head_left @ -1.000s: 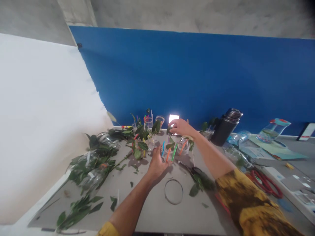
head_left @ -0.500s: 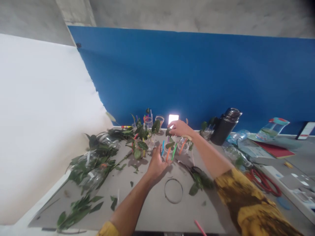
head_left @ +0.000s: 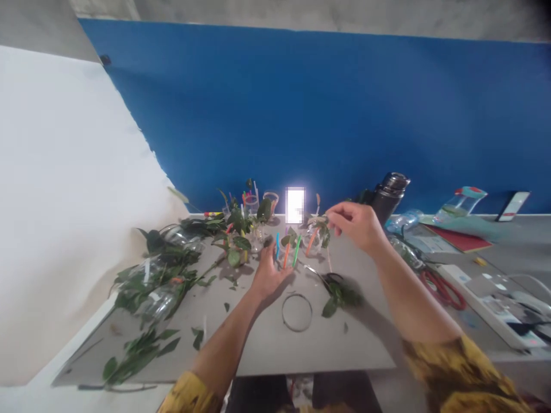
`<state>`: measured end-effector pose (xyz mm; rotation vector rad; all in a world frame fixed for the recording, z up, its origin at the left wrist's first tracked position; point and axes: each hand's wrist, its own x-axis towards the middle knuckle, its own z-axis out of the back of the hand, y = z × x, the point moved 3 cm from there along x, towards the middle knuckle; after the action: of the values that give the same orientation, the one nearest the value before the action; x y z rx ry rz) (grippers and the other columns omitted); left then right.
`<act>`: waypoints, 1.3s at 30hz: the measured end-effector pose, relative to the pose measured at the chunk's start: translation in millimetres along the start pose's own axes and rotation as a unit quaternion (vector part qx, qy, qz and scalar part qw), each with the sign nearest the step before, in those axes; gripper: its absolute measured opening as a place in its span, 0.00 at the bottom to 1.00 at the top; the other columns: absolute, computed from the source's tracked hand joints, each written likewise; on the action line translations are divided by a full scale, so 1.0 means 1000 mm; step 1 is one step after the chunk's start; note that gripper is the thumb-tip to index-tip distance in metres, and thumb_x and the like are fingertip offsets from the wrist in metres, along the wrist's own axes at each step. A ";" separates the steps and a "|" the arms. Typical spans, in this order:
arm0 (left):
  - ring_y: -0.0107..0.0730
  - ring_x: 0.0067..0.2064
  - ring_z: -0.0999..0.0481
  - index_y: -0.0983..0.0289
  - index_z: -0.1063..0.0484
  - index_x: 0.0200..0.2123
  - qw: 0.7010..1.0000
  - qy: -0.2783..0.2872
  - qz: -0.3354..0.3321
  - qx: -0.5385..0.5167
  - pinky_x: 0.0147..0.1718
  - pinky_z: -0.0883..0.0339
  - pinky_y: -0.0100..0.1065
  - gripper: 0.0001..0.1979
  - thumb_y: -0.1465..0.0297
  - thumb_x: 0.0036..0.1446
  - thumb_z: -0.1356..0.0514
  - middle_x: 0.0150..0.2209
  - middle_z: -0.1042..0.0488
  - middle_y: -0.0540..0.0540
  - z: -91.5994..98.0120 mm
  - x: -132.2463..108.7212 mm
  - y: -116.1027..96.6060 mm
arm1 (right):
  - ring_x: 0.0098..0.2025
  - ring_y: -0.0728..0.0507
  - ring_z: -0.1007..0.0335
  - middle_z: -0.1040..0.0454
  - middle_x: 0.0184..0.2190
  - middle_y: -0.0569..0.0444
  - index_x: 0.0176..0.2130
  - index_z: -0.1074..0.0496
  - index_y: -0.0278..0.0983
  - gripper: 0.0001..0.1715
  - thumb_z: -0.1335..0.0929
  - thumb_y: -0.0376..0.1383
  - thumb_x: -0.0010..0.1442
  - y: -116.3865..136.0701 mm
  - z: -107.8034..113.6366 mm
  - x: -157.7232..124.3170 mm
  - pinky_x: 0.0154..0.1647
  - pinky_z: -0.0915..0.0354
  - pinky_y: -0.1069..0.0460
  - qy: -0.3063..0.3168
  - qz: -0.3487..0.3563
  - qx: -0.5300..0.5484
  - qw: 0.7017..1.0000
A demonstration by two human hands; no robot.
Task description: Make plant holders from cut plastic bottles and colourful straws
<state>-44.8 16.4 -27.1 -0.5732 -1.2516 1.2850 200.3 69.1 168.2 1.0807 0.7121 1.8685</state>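
My left hand (head_left: 269,274) is curled round the near side of a small clear cup that holds a leafy sprig (head_left: 291,237), a blue straw (head_left: 278,245), an orange straw (head_left: 286,254) and a green straw (head_left: 297,250). Just right of it stands another clear cup with a second orange straw (head_left: 311,242) and some leaves. My right hand (head_left: 355,225) is raised beside that cup, thumb and fingers pinched together by a pale brownish leaf (head_left: 318,219). What the pinch holds, if anything, cannot be made out.
Cut greenery (head_left: 167,281) and clear plastic cover the left side. Scissors (head_left: 329,278), leaves and a wire ring (head_left: 297,312) lie in front of the cups. At right are a black flask (head_left: 387,198), a bottle (head_left: 460,205), a red cable (head_left: 443,289) and a power strip (head_left: 486,304).
My right hand has moved right, from above the cup with the blue straw to beside the neighbouring cup. My left hand stays at its cup. The view has tilted down slightly.
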 end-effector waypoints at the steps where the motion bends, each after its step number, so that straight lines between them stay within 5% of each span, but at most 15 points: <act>1: 0.52 0.65 0.32 0.56 0.36 0.65 1.000 -0.002 -0.001 0.007 0.68 0.42 0.57 0.38 0.68 0.52 0.29 0.61 0.32 0.63 0.000 -0.001 0.000 | 0.23 0.49 0.29 0.21 0.26 0.54 0.32 0.22 0.37 0.11 0.30 0.40 0.63 -0.004 -0.005 -0.017 0.25 0.37 0.55 0.042 -0.015 -0.004 0.999; 4: 0.50 0.63 0.29 0.59 0.37 0.66 1.000 -0.007 0.005 0.024 0.65 0.38 0.55 0.38 0.67 0.53 0.31 0.62 0.31 0.65 0.003 0.000 0.000 | 0.25 0.48 0.27 0.20 0.26 0.55 0.30 0.23 0.38 0.12 0.32 0.36 0.64 -0.020 -0.036 -0.069 0.28 0.36 0.54 0.219 -0.066 -0.035 0.973; 7: 0.50 0.59 0.26 0.62 0.35 0.65 0.998 -0.019 0.037 0.054 0.62 0.35 0.54 0.36 0.67 0.52 0.32 0.59 0.27 0.66 0.014 0.002 -0.003 | 0.32 0.44 0.25 0.18 0.29 0.54 0.32 0.20 0.39 0.08 0.30 0.33 0.62 -0.033 -0.065 -0.107 0.34 0.37 0.52 0.300 -0.043 -0.163 0.939; 10: 0.49 0.52 0.21 0.63 0.26 0.53 0.991 -0.029 0.081 0.101 0.56 0.29 0.51 0.25 0.66 0.51 0.34 0.49 0.20 0.63 0.032 0.000 -0.013 | 0.38 0.42 0.23 0.17 0.34 0.52 0.35 0.19 0.40 0.10 0.32 0.35 0.66 -0.045 -0.072 -0.123 0.38 0.38 0.51 0.292 -0.064 -0.226 0.927; 13: 0.44 0.42 0.19 0.60 0.22 0.35 0.986 0.031 0.099 0.133 0.47 0.26 0.43 0.09 0.64 0.54 0.38 0.36 0.17 0.56 0.042 -0.015 -0.033 | 0.42 0.40 0.22 0.17 0.40 0.49 0.40 0.19 0.40 0.10 0.32 0.36 0.67 -0.061 -0.059 -0.124 0.39 0.38 0.50 0.247 -0.108 -0.292 0.918; 18: 0.39 0.33 0.21 0.59 0.23 0.28 0.986 0.091 0.099 0.094 0.37 0.27 0.38 0.09 0.64 0.57 0.40 0.29 0.18 0.54 0.027 -0.056 -0.064 | 0.46 0.36 0.23 0.21 0.50 0.45 0.50 0.22 0.40 0.18 0.27 0.43 0.62 -0.097 -0.024 -0.125 0.37 0.42 0.50 0.213 -0.147 -0.371 0.892; 22: 0.42 0.36 0.19 0.59 0.21 0.32 0.986 0.110 0.094 0.081 0.40 0.27 0.41 0.05 0.67 0.56 0.38 0.34 0.16 0.55 0.004 -0.070 -0.072 | 0.37 0.42 0.25 0.19 0.35 0.51 0.37 0.21 0.38 0.07 0.31 0.36 0.62 -0.126 -0.002 -0.131 0.35 0.43 0.51 0.225 -0.156 -0.280 0.920; 29: 0.42 0.43 0.21 0.59 0.22 0.43 0.987 0.111 0.029 0.110 0.46 0.27 0.42 0.09 0.67 0.61 0.39 0.43 0.20 0.57 -0.021 -0.071 -0.089 | 0.31 0.45 0.30 0.23 0.28 0.56 0.31 0.23 0.38 0.12 0.29 0.45 0.56 -0.135 0.035 -0.135 0.35 0.37 0.52 0.126 -0.164 -0.055 0.977; 35: 0.52 0.62 0.29 0.57 0.36 0.68 0.994 0.106 -0.031 0.019 0.54 0.28 0.48 0.35 0.59 0.60 0.34 0.66 0.33 0.65 -0.055 -0.064 -0.103 | 0.25 0.49 0.37 0.25 0.26 0.56 0.31 0.24 0.37 0.14 0.27 0.45 0.55 -0.114 0.012 -0.143 0.26 0.43 0.54 0.156 -0.162 0.072 0.972; 39: 0.51 0.56 0.23 0.58 0.20 0.49 0.985 0.158 -0.055 0.050 0.58 0.31 0.50 0.15 0.60 0.62 0.36 0.54 0.21 0.62 -0.059 -0.064 -0.112 | 0.25 0.49 0.37 0.26 0.27 0.56 0.32 0.25 0.36 0.12 0.27 0.44 0.56 -0.105 -0.009 -0.153 0.27 0.43 0.54 0.201 -0.156 0.108 0.961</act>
<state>63.7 -54.4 30.8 -0.6004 -0.9377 1.1075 274.7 -14.5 20.1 0.6664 1.2682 1.7738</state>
